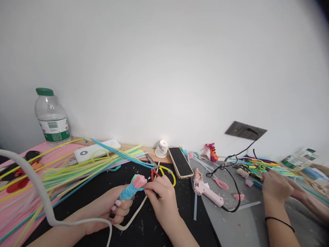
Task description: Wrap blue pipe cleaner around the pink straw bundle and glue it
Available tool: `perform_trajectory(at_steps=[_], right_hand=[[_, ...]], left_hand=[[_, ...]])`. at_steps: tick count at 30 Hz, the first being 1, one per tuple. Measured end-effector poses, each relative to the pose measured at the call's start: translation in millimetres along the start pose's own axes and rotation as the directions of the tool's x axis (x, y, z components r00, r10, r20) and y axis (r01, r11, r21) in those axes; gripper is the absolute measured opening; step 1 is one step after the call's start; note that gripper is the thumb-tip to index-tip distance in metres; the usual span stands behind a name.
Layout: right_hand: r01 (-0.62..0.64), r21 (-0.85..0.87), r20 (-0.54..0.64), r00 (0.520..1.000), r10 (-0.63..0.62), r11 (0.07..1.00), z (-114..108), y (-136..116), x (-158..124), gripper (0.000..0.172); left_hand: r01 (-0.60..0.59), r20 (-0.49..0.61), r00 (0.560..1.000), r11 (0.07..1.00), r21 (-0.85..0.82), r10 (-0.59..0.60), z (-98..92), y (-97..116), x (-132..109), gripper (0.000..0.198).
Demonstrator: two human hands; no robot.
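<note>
My left hand point(120, 207) is closed around a bundle of pink pipe cleaners point(140, 180) with a bit of green at the top. Blue pipe cleaner point(128, 191) is coiled tightly round the outside of that bundle. Thumb and forefinger of my right hand point(161, 197) pinch the blue strand's loose end, just right of the coil. Pliers with red grips point(153, 173) lie behind my right hand, partly hidden by it. A cream-coloured strip point(133, 218) bends across the black mat point(151, 226) below both hands.
Loose pipe cleaners point(74, 176) spread over the left side. A white cable point(43, 192) crosses the left foreground. A phone point(180, 163), a paper cup point(162, 148) and a pink glue gun point(205, 188) with a black cord stand or lie rightward. Another person's hands point(276, 187) work at far right.
</note>
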State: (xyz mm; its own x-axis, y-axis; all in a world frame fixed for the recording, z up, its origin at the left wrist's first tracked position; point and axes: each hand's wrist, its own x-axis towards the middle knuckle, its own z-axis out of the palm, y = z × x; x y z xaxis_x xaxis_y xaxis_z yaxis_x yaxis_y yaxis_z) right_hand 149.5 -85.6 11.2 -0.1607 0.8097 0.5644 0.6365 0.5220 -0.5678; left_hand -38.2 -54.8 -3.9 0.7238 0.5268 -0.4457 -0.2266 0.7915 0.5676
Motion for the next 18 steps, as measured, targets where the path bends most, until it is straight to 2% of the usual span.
perform_trajectory(at_steps=[4, 8, 14, 18], right_hand=[[-0.079, 0.057, 0.074, 0.994, 0.074, 0.995, -1.0, -1.4, 0.4, 0.017], [-0.171, 0.144, 0.1, 0.982, 0.158, 0.975, 0.9, -0.8, 0.1, 0.021], [-0.324, 0.3, 0.151, 0.945, 0.291, 0.897, 1.8, -3.4, 1.5, 0.02], [-0.333, 0.414, 0.2, 0.941, 0.272, 0.847, -3.1, -8.4, 2.0, 0.032]], left_hand=[[-0.014, -0.062, 0.998, 0.999, 0.042, 0.016, 6.1, 1.3, 0.3, 0.035], [0.0, -0.105, 0.994, 0.996, 0.091, 0.01, 8.9, 2.1, 1.1, 0.039], [-0.007, -0.051, 0.999, 0.998, 0.065, 0.01, 4.9, 1.9, 0.3, 0.034], [-0.005, -0.018, 1.0, 0.995, 0.097, 0.007, 7.3, 4.1, -2.3, 0.033]])
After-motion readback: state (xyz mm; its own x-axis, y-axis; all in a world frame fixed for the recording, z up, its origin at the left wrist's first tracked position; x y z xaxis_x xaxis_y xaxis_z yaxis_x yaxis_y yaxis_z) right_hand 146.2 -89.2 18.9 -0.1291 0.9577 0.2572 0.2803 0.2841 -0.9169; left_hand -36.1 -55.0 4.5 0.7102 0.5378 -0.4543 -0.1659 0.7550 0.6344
